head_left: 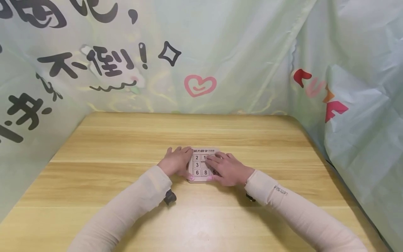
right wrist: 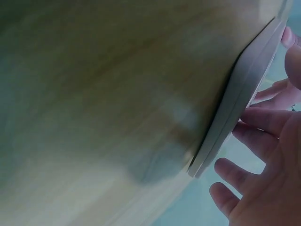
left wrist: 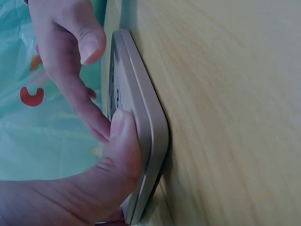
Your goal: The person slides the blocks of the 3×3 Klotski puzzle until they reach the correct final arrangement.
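Observation:
A pale number slide puzzle [head_left: 201,168] lies flat on the table, with black digits on its square tiles and a printed heading along the top. My left hand [head_left: 177,162] holds its left side, the thumb on the lower left corner and the fingers at the upper left edge. In the left wrist view that thumb [left wrist: 123,141] presses on the rim. My right hand [head_left: 230,171] lies over the right half, fingertips touching tiles near the middle and hiding several of them. From the right wrist, the fingers [right wrist: 256,136] look fairly straight and spread.
The wood-grain table [head_left: 201,217] stretches around the puzzle on all sides. A pale green printed curtain [head_left: 245,63] hangs behind it and along both sides. Small black devices sit under both wrists, the left one [head_left: 170,197] showing more.

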Demonstrator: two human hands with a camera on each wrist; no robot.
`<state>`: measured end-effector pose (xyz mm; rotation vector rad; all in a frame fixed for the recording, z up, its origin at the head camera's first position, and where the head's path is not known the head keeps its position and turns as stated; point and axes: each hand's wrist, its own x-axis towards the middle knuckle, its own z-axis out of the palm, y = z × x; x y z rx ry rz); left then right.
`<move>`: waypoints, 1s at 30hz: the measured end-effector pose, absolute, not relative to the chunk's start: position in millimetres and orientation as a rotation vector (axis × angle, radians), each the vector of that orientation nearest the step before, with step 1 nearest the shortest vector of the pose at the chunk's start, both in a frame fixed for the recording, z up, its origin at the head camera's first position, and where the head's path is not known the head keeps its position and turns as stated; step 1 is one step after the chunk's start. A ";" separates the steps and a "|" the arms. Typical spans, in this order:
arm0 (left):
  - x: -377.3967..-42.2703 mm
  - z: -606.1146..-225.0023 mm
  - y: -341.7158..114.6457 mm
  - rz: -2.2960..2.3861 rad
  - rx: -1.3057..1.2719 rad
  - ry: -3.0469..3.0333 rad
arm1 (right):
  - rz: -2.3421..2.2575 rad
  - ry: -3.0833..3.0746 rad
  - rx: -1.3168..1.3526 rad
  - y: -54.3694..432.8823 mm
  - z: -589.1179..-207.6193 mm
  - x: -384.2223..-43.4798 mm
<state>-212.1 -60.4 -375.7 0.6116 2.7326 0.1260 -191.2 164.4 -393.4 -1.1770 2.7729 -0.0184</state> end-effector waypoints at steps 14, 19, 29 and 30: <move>-213.4 -372.6 -60.9 0.114 0.610 2.739 | -0.125 2.830 -1.293 170.8 -385.7 -181.2; -213.4 -373.5 -61.0 0.127 0.616 2.729 | -0.132 2.723 -1.284 167.1 -385.9 -181.9; -212.8 -375.8 -61.3 0.146 0.603 2.727 | -0.081 2.818 -1.041 173.5 -385.1 -189.7; -213.0 -375.9 -61.4 0.149 0.602 2.726 | -0.080 2.815 -1.033 173.8 -385.2 -190.1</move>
